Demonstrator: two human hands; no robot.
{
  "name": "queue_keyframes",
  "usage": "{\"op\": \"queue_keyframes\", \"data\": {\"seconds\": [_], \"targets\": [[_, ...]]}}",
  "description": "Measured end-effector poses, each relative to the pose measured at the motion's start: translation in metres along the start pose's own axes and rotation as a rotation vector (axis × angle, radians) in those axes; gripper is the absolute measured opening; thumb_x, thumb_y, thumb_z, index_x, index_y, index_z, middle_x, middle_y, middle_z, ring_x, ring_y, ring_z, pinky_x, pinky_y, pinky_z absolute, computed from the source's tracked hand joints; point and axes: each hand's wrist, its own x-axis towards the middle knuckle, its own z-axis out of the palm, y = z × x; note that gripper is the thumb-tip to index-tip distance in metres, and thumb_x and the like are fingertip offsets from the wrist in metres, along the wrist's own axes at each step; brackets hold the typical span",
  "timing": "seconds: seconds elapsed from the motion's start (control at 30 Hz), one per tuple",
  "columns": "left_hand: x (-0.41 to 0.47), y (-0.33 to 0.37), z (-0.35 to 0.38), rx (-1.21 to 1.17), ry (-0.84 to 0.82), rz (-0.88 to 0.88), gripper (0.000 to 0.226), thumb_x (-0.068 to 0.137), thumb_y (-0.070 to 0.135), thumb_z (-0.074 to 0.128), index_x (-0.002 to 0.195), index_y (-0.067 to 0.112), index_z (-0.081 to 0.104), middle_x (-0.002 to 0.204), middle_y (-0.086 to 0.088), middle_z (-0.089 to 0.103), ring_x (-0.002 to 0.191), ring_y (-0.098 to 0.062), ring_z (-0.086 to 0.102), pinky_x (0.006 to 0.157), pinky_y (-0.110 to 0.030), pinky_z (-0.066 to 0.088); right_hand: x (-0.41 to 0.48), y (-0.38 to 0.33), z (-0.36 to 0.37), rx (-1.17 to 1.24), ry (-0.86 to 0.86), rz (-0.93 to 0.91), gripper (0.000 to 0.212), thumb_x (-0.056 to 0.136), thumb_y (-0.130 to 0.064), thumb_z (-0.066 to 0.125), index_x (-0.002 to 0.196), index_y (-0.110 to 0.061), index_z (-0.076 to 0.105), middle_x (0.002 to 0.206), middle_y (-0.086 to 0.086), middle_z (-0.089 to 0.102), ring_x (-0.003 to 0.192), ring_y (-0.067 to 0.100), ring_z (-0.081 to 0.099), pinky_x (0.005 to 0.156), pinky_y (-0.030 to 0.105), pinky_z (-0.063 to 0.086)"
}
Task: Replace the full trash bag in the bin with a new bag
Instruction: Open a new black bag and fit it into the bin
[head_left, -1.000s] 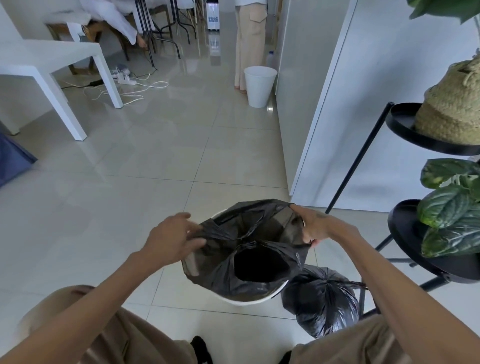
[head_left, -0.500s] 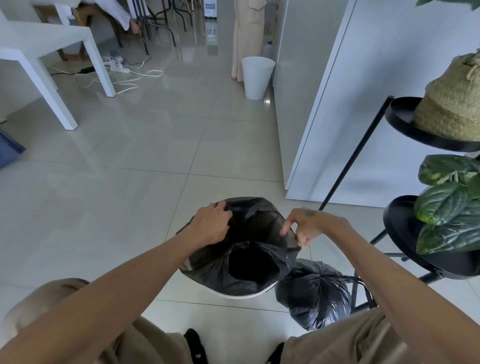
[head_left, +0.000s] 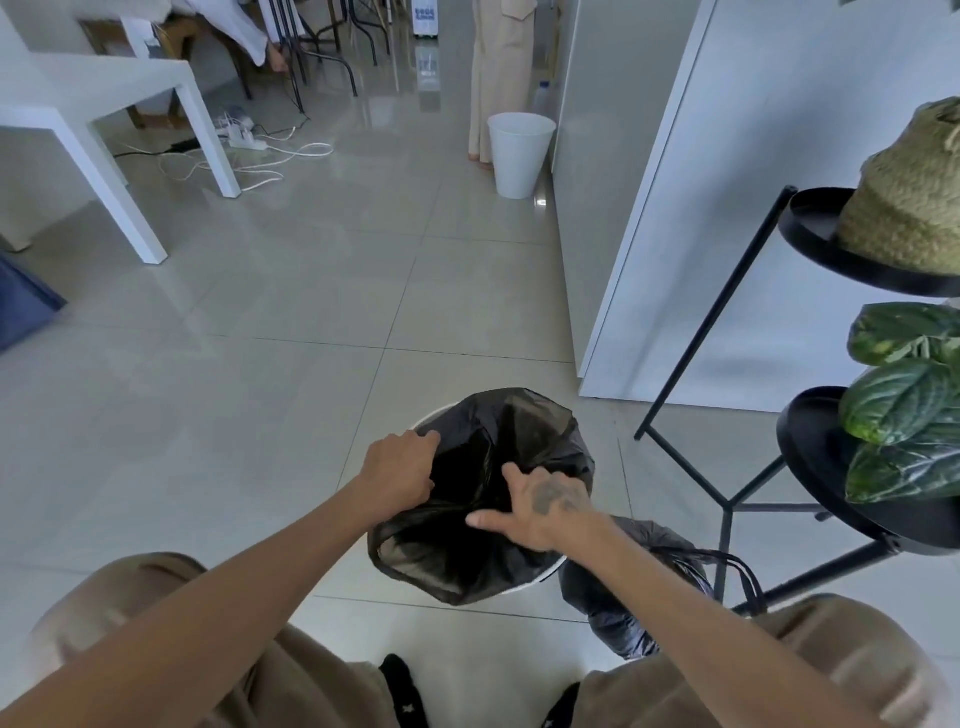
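Head view: black bag (head_left: 524, 441) crumpled, glossy.

You're in a tiled home: white table (head_left: 104, 88) far beyond your left hand (head_left: 397, 475), plant stand (head_left: 753, 499) right.

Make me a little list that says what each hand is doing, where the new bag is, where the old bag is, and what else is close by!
left hand: gripping the left edge of the thin black plastic bag
right hand: spread open, pressing down into the bag's mouth
new bag: draped over the round white bin, partly fitted
old bag: tied, full black trash bag on the floor, right of the bin
nearby: black metal plant stand on the right
far off: second white bin
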Motion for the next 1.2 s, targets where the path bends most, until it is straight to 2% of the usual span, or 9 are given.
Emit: {"op": "queue_keyframes", "data": {"seconds": [0.07,0.17,0.33,0.47,0.63,0.8,1.0,1.1,1.2], "targets": [[-0.007,-0.005,0.004,-0.069,-0.011,-0.040,0.032,0.091,0.026,0.063,0.119,0.014,0.050,0.114,-0.015,0.063,0.101,-0.037,0.065,0.074,-0.039,0.049,0.001,-0.003,0.010,0.031,-0.069,-0.012,0.098,0.081,-0.080,0.051,0.155,-0.022,0.023,0.141,0.013,0.053,0.128,0.038,0.054,0.103,0.048,0.043],[-0.019,-0.012,0.019,-0.162,0.020,-0.100,0.031,0.099,0.031,0.053,0.125,0.014,0.050,0.113,-0.016,0.064,0.100,-0.038,0.065,0.070,-0.036,0.045,0.006,0.006,0.015,0.118,-0.110,-0.082,0.099,0.084,-0.040,0.075,0.159,-0.028,0.012,0.143,0.014,0.050,0.127,0.037,0.055,0.104,0.046,0.047],[-0.038,-0.009,0.026,-0.255,0.342,-0.059,0.042,0.103,0.034,0.043,0.142,0.019,0.041,0.114,-0.009,0.063,0.096,-0.033,0.063,0.065,-0.039,0.052,0.003,0.044,0.007,0.731,0.107,-0.104,0.095,0.078,0.015,0.067,0.154,-0.027,0.030,0.092,0.005,0.071,0.090,0.023,0.071,0.087,0.042,0.059],[-0.040,0.030,0.016,-0.250,0.581,0.341,0.037,0.098,0.032,0.048,0.131,0.019,0.058,0.135,-0.011,0.055,0.128,-0.034,0.048,0.102,-0.046,0.048,-0.014,0.063,-0.002,1.300,0.226,-0.141,0.090,0.072,0.035,0.050,0.142,-0.022,0.050,0.100,0.012,0.069,0.098,0.027,0.073,0.092,0.040,0.059],[-0.013,0.066,0.017,-0.051,0.087,0.251,0.049,0.099,0.055,0.044,0.131,0.024,0.065,0.167,-0.015,0.011,0.153,-0.040,0.005,0.119,-0.060,0.019,-0.021,0.078,-0.005,1.811,0.208,-0.202,0.090,0.068,0.039,0.034,0.134,-0.016,0.060,0.123,0.025,0.067,0.076,0.027,0.066,0.083,0.038,0.060],[-0.001,0.047,0.018,0.216,0.037,0.027,0.039,0.093,0.033,0.060,0.126,0.015,0.067,0.159,-0.020,0.023,0.138,-0.044,0.030,0.105,-0.055,0.037,-0.033,0.099,-0.010,2.031,0.087,-0.303,0.088,0.064,0.028,0.028,0.141,-0.009,0.050,0.121,0.030,0.063,0.061,0.021,0.050,0.058,0.030,0.053],[-0.009,0.001,0.007,0.018,0.072,-0.088,0.041,0.091,0.008,0.054,0.131,0.016,0.048,0.125,-0.012,0.058,0.103,-0.035,0.066,0.078,-0.041,0.051,-0.034,0.123,-0.006,1.870,0.211,-0.237,0.059,0.087,0.012,0.052,0.139,-0.015,0.056,0.127,0.018,0.068,0.054,0.014,0.043,0.055,0.029,0.051],[-0.010,-0.017,0.004,-0.422,0.205,-0.212,0.059,0.083,0.002,0.052,0.138,0.021,0.045,0.107,-0.016,0.067,0.093,-0.040,0.065,0.077,-0.042,0.054,-0.033,0.123,-0.004,1.567,0.286,-0.072,0.050,0.085,0.008,0.068,0.130,-0.014,0.065,0.120,0.011,0.072,0.050,0.010,0.041,0.052,0.027,0.049],[-0.014,-0.031,0.005,-0.806,0.332,-0.394,0.061,0.083,0.002,0.048,0.140,0.024,0.049,0.092,-0.016,0.069,0.086,-0.037,0.065,0.080,-0.045,0.059,-0.030,0.120,-0.009,1.143,0.413,0.133,0.043,0.079,-0.019,0.084,0.120,-0.019,0.071,0.109,0.006,0.073,0.066,0.013,0.057,0.061,0.027,0.048]]}}
